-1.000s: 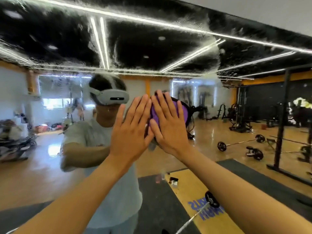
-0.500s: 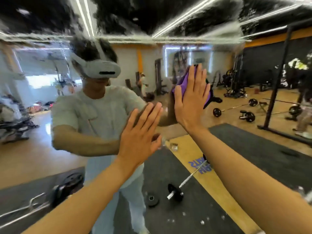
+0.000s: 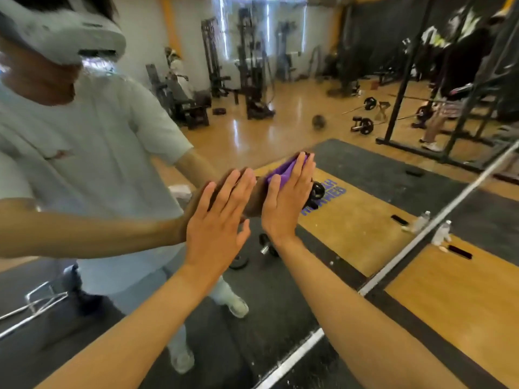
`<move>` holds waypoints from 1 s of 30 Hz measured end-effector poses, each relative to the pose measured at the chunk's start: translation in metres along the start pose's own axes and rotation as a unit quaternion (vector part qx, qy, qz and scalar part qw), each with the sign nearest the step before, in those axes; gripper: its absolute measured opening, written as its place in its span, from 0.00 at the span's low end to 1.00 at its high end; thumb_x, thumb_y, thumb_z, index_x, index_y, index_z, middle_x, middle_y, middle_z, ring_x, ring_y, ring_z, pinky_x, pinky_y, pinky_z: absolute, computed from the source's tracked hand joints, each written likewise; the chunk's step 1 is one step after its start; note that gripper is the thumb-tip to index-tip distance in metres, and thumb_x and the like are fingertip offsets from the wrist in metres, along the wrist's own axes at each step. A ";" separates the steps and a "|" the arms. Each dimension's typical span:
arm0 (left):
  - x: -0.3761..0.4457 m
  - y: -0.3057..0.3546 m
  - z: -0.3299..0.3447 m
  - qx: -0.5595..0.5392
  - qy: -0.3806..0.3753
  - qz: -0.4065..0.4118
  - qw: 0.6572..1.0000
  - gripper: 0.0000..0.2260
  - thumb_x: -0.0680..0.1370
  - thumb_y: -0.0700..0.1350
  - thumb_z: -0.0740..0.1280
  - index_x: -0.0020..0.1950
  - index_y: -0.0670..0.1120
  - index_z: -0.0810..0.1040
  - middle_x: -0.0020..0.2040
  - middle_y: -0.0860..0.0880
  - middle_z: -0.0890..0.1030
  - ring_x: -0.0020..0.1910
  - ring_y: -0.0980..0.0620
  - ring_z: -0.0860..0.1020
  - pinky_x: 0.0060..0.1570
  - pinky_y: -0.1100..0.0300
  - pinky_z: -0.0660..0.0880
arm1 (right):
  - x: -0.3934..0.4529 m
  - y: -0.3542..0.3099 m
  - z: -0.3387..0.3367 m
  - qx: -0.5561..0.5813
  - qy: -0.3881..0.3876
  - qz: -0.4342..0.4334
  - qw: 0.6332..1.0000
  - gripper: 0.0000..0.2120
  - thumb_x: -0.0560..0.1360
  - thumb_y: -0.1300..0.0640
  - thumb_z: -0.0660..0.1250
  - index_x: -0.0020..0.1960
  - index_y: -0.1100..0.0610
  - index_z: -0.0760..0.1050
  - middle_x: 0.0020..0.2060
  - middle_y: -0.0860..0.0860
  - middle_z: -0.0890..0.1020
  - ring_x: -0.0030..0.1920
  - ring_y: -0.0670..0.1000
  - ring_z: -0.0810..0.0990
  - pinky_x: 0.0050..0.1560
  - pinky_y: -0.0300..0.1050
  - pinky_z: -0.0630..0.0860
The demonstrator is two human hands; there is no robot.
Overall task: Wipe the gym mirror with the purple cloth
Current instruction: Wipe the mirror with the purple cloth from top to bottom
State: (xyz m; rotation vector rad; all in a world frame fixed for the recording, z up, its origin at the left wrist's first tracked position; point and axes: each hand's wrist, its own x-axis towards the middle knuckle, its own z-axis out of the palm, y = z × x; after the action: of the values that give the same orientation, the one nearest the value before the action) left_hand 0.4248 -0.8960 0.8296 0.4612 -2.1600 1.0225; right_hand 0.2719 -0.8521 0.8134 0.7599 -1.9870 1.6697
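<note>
The gym mirror fills the view and reflects a person in a pale T-shirt and a white headset. My right hand lies flat with straight fingers on the purple cloth and presses it against the glass near the middle of the view. Only the cloth's upper left part shows past my fingers. My left hand is spread flat just left of it, with its fingers at the glass and nothing in it.
The mirror's metal bottom edge runs diagonally from lower middle to upper right. Reflected behind are weight machines, a squat rack, barbells and a black and yellow lifting platform. Small bottles stand by the mirror's foot.
Both hands have come down the mirror, the right one dragging the purple cloth from head height to waist height. My view has tilted downward and the two hands are side by side again.
</note>
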 end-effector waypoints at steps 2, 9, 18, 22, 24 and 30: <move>-0.023 -0.008 -0.001 0.010 -0.013 0.015 1.000 0.40 0.81 0.55 0.64 0.87 0.44 0.47 0.87 0.47 0.51 0.85 0.47 0.54 0.82 0.46 0.48 | -0.039 0.001 0.010 0.009 -0.009 0.051 0.999 0.34 0.84 0.42 0.47 0.85 0.58 0.47 0.83 0.48 0.45 0.84 0.49 0.44 0.83 0.56 0.45; -0.076 -0.013 0.004 0.045 -0.071 0.060 0.995 0.45 0.79 0.62 0.64 0.87 0.43 0.47 0.87 0.45 0.48 0.85 0.45 0.49 0.82 0.44 0.42 | -0.135 0.009 0.026 0.076 -0.049 0.210 0.973 0.38 0.81 0.36 0.45 0.84 0.55 0.43 0.82 0.45 0.44 0.82 0.45 0.41 0.82 0.45 0.41; -0.080 0.009 0.027 0.117 -0.060 0.103 0.986 0.51 0.77 0.72 0.60 0.86 0.41 0.45 0.87 0.43 0.46 0.85 0.48 0.48 0.80 0.36 0.39 | -0.072 0.013 0.019 0.069 -0.053 0.141 0.986 0.30 0.86 0.46 0.44 0.84 0.52 0.42 0.84 0.49 0.41 0.81 0.40 0.36 0.78 0.42 0.33; -0.083 0.023 0.032 0.103 -0.059 0.119 0.986 0.49 0.79 0.70 0.61 0.86 0.41 0.44 0.87 0.45 0.47 0.85 0.48 0.50 0.80 0.39 0.41 | -0.070 0.054 0.021 0.080 -0.008 0.169 0.982 0.29 0.86 0.48 0.47 0.84 0.55 0.48 0.85 0.53 0.48 0.83 0.45 0.44 0.77 0.37 0.40; -0.088 0.030 0.033 0.094 -0.074 0.123 0.985 0.50 0.78 0.70 0.62 0.86 0.41 0.43 0.87 0.46 0.48 0.85 0.48 0.51 0.81 0.41 0.42 | -0.082 0.080 0.024 0.088 0.006 0.215 0.973 0.28 0.87 0.50 0.48 0.84 0.59 0.50 0.84 0.56 0.49 0.84 0.51 0.46 0.75 0.33 0.40; -0.110 0.053 0.046 0.108 -0.143 0.172 0.969 0.59 0.73 0.74 0.67 0.85 0.40 0.38 0.86 0.44 0.41 0.86 0.45 0.46 0.78 0.38 0.32 | -0.127 0.135 0.034 0.153 0.058 0.428 0.889 0.25 0.89 0.55 0.48 0.84 0.60 0.50 0.84 0.56 0.52 0.84 0.55 0.49 0.78 0.42 0.45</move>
State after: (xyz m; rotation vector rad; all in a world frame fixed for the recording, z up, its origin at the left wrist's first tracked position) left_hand 0.4511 -0.8960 0.7017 0.3564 -2.4529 1.4697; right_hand 0.2796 -0.8520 0.6252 -0.2142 -2.1338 2.4731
